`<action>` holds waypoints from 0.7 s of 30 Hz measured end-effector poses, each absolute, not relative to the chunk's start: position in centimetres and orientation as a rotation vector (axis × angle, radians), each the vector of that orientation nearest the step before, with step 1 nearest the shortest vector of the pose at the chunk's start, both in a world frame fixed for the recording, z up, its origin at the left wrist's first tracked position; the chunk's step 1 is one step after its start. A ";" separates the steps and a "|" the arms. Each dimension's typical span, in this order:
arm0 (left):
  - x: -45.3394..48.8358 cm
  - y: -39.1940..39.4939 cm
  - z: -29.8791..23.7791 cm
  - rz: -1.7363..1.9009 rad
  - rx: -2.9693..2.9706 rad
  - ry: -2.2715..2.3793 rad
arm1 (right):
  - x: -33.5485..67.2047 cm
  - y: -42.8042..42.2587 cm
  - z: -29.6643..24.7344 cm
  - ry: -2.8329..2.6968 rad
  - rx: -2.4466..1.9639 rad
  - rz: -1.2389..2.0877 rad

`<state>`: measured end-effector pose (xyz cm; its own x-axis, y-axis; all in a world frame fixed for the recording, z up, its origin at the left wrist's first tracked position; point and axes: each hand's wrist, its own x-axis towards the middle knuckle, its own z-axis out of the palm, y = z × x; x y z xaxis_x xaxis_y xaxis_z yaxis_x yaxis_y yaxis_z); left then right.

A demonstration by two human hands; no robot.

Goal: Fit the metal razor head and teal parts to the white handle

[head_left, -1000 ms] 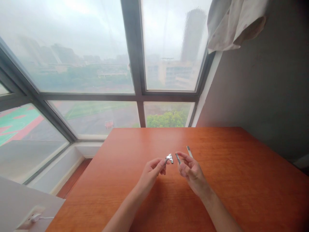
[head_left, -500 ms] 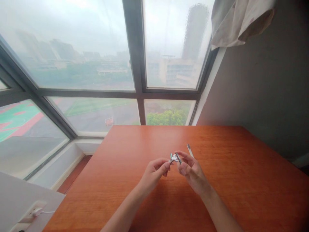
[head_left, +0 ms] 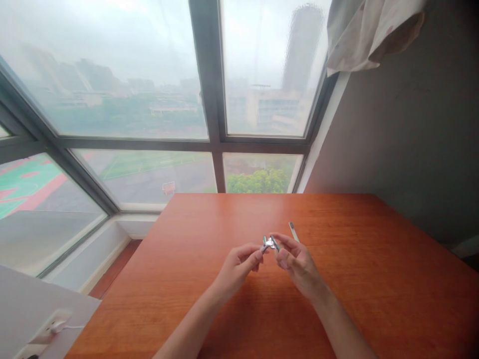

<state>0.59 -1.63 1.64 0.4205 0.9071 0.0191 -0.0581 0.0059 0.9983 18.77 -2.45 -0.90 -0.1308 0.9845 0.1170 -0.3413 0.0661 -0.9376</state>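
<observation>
Between my hands, just above the table, is a small shiny metal piece with narrow darker bars at its sides; its kind is too small to make out. My left hand pinches its left end between thumb and fingers. On the other side, my right hand grips the right bar with thumb and fingertips. Behind the right fingers lies a slim pale stick with a dark end, its near part hidden by that hand.
The reddish-brown wooden table spreads under both arms. Large windows in a grey frame rise behind it. A pale cloth hangs at upper right. At lower left, a plug with a white cord sits in a wall socket.
The metal piece has turned slightly and catches more light. Both hands keep nearly the same place and grip.
</observation>
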 end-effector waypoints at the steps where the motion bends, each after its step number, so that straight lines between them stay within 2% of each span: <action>1: 0.6 -1.6 1.7 0.915 1.343 0.842 | 18.9 -2.4 -0.9 -1.110 -0.821 1.385; 21: 0.7 -1.7 1.9 0.900 1.308 0.837 | 19.8 -2.3 -0.1 -1.285 -0.932 1.277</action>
<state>0.66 -1.68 1.93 0.4267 0.9044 -0.0081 -0.0733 0.0435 0.9964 19.75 -2.35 -0.13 -0.1463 0.9782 0.1475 -0.1417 0.1269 -0.9817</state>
